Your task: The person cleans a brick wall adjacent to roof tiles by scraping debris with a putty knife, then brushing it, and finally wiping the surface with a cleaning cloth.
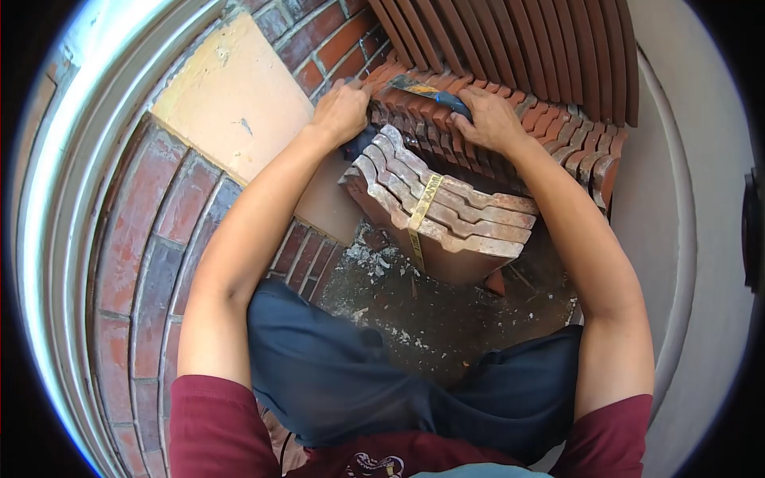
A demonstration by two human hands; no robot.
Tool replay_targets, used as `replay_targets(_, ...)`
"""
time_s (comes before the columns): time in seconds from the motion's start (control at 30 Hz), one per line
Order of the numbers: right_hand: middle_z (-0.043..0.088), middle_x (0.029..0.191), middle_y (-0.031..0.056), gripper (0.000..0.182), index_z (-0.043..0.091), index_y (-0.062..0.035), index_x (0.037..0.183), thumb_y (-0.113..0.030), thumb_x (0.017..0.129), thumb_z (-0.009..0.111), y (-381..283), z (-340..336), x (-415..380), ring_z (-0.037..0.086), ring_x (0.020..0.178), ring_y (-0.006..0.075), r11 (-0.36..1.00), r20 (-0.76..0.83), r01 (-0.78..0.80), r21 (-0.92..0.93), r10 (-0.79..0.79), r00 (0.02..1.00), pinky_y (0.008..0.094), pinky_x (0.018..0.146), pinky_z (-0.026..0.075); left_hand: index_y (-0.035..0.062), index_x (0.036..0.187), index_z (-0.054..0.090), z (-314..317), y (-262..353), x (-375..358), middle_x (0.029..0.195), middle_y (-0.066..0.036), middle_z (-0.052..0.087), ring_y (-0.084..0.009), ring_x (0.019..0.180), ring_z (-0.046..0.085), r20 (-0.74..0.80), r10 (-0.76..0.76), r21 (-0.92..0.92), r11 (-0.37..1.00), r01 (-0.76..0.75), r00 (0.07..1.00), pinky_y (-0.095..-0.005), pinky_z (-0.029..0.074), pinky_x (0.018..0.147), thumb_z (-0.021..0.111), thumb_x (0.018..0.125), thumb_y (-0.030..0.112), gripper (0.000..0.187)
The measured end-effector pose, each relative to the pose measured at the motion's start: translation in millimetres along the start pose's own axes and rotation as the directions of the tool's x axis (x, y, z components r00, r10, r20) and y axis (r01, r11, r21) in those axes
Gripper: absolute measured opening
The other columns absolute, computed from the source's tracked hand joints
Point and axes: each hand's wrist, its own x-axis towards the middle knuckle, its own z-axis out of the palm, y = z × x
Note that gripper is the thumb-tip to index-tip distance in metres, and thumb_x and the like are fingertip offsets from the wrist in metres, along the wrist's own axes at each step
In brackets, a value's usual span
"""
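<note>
My right hand (pixel 488 121) is closed around the blue-and-black handle of a scraper (pixel 412 86). Its flat metal blade, with a worn yellowish patch, points left over a row of orange clay roof tiles (pixel 434 119) standing on edge. At the left end of that row, my left hand (pixel 343 110) has its fingers curled against a tile's edge; the fingertips are partly hidden. Nearer to me, a bundle of several pale, weathered roof tiles (pixel 446 211) stands on edge, bound by a yellow printed strap (pixel 425 209).
Tall brown-red tiles (pixel 518 48) lean at the back. A brick wall (pixel 147 231) with a cream board (pixel 239 95) runs along the left; a pale wall (pixel 685 199) bounds the right. White crumbs (pixel 370 259) litter the dark floor (pixel 422 327) between my knees.
</note>
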Motion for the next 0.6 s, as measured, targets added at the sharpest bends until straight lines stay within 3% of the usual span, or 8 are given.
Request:
replay_targets(0.07,0.065,0.095,0.0217,0.030,0.059,-0.0027,0.106,-0.022,0.084,0.063,-2,-1,1,0.063,0.091,0.0422,1.000,0.012,0.004,0.003,-0.004,1.000,0.0509,0.081,0.050,-0.0003,0.112,0.065,4,-5,13,0.100,-0.021,0.064,-0.0414,0.095,0.062,-0.109,0.026,-0.007,1.000,-0.027,0.994,-0.0466,0.051,0.087,0.052,0.080,0.002,0.035)
replay_targets(0.17,0.066,0.100,0.0243,0.033,0.059,-0.0027,0.113,-0.019,0.086,0.061,-11,-7,3,0.062,0.096,0.0425,0.999,-0.012,-0.022,0.040,0.022,1.000,0.0513,0.084,0.049,-0.0005,0.111,0.064,18,-14,38,0.103,-0.021,0.064,-0.0410,0.094,0.062,-0.107,0.017,-0.129,0.991,-0.031,0.994,-0.0459,0.051,0.088,0.052,0.082,0.005,0.032)
replay_targets(0.2,0.066,0.101,0.0246,0.033,0.059,-0.0031,0.115,-0.019,0.086,0.061,-14,-10,4,0.062,0.096,0.0424,0.999,0.029,-0.043,0.028,0.042,0.999,0.0510,0.084,0.049,-0.0016,0.110,0.064,21,-8,40,0.110,-0.020,0.062,-0.0398,0.101,0.060,-0.043,-0.042,-0.187,0.982,0.033,0.998,-0.0455,0.050,0.091,0.053,0.084,0.008,0.030)
replay_targets(0.27,0.066,0.104,0.0252,0.033,0.059,-0.0039,0.117,-0.019,0.087,0.061,-21,-19,8,0.062,0.098,0.0421,0.996,0.112,-0.088,0.001,0.087,0.990,0.0504,0.085,0.048,-0.0024,0.108,0.065,44,4,35,0.112,-0.019,0.062,-0.0393,0.106,0.058,-0.069,-0.041,-0.179,0.983,0.028,0.997,-0.0452,0.049,0.093,0.054,0.084,0.010,0.029)
replay_targets(0.4,0.065,0.101,0.0231,0.030,0.061,-0.0025,0.113,-0.017,0.088,0.061,-34,-24,16,0.062,0.095,0.0427,0.999,0.080,0.031,0.019,-0.032,0.996,0.0484,0.083,0.049,-0.0025,0.106,0.065,66,13,22,0.113,-0.018,0.061,-0.0376,0.111,0.054,-0.175,-0.054,-0.164,0.986,0.025,0.983,-0.0460,0.049,0.095,0.054,0.086,0.015,0.029)
replay_targets(0.6,0.062,0.109,0.0208,0.033,0.059,-0.0019,0.120,-0.012,0.089,0.059,-61,-32,23,0.062,0.095,0.0418,1.000,0.069,0.023,0.019,-0.024,0.997,0.0470,0.082,0.050,0.0008,0.103,0.069,70,6,26,0.111,-0.014,0.063,-0.0352,0.110,0.055,-0.261,-0.139,-0.265,0.962,0.068,0.955,-0.0462,0.046,0.094,0.056,0.083,0.019,0.030)
